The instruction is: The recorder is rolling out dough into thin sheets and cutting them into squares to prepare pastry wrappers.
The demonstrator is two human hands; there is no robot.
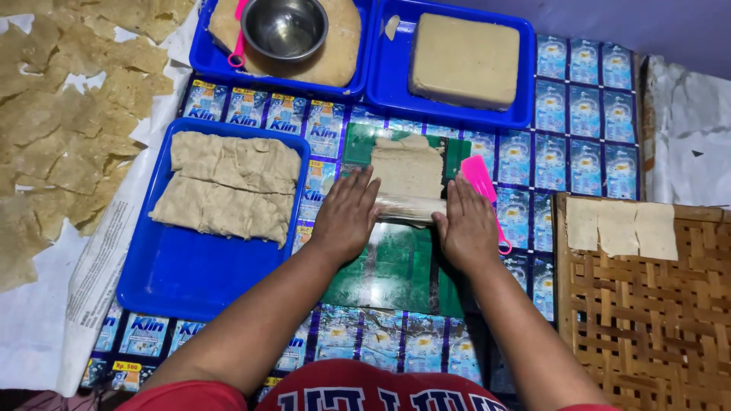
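While rolled: thin pliant dough sheet

Red shirt, white block lettering; forearms bare, sleeveless.

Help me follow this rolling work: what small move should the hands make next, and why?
Probably push the roll a little farther away: the left hand and right hand both press on it, and flat dough sheet lies unrolled beyond it on the green mat.
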